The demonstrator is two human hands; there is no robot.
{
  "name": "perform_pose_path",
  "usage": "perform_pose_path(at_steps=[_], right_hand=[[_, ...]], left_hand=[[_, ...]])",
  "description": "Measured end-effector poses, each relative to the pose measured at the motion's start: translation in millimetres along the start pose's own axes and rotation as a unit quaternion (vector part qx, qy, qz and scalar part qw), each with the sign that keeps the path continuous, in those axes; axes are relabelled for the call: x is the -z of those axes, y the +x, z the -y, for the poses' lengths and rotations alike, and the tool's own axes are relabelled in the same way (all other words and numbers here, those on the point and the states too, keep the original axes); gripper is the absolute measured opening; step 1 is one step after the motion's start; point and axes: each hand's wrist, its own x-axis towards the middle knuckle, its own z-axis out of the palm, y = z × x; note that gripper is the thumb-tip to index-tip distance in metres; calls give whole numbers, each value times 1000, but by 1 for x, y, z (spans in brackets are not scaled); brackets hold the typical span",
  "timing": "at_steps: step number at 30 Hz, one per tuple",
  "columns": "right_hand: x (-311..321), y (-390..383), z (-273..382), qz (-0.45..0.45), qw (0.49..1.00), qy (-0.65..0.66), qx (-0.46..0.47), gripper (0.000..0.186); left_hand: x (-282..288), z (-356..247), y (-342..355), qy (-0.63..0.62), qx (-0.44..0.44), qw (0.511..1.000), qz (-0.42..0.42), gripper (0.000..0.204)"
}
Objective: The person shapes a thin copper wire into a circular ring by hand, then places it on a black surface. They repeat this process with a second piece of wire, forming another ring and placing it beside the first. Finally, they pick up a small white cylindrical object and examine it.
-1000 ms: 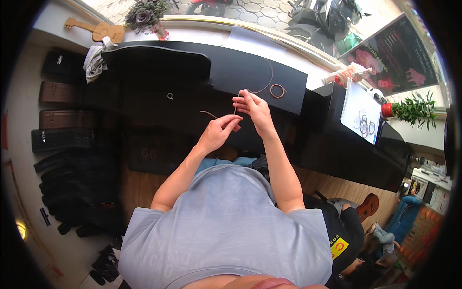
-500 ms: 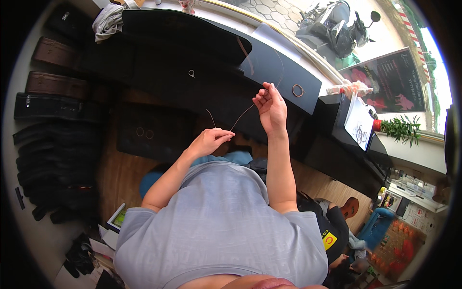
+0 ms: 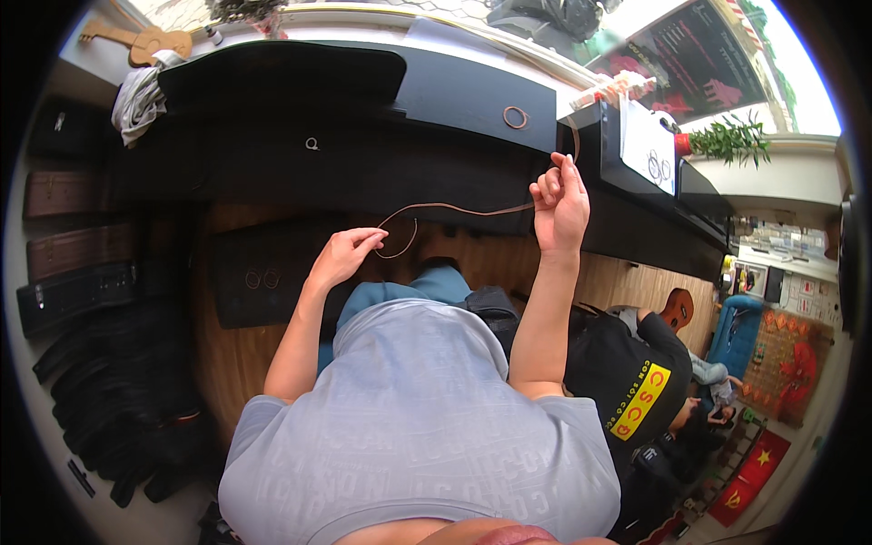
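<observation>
A thin bronze-coloured guitar string (image 3: 454, 209) runs in a wavy line between my two hands. My left hand (image 3: 341, 256) pinches it between thumb and fingertips, and a loose end curls up just right of those fingers. Farther right and higher, my right hand (image 3: 561, 213) grips the string with bent fingers. Another length of it arches up past the fingertips beside the dark table edge. A coiled bronze string (image 3: 515, 118) lies on the dark grey panel ahead. A small pale ring-shaped coil (image 3: 312, 143) rests on the black surface farther left.
Two thin coils (image 3: 262, 279) lie on a low black surface at left. Black bags (image 3: 118, 391) and cases line the left wall. More coils (image 3: 658, 166) sit on white paper near a potted plant (image 3: 731, 143). Behind my right arm is a person in black (image 3: 627, 363).
My hands have moved apart, the right one to the right and the left one leftward, stretching more string between them. The view has turned, shifting the table leftward.
</observation>
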Motion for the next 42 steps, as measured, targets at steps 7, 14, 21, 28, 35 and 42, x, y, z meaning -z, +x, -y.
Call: perform_pose_path(at_steps=[7, 14, 21, 28, 35, 42], right_hand=[[56, -16, 37, -45, 996, 30, 65, 38], [87, -18, 47, -103, 983, -99, 116, 42], [137, -3, 75, -138, 967, -148, 157, 28], [206, 13, 74, -132, 968, -201, 65, 30], [232, 28, 44, -62, 970, -217, -87, 35], [236, 40, 8, 20, 953, -260, -154, 35]], left_hand=[[0, -8, 19, 76, -15, 997, 0, 29], [-14, -8, 40, 140, -13, 990, -8, 27], [-33, -28, 58, 247, -61, 954, -159, 19], [-57, -81, 78, 310, -240, 867, -309, 16], [-94, -136, 92, -62, 12, 985, -163, 24], [-122, -170, 102, -262, 45, 960, -92, 30]])
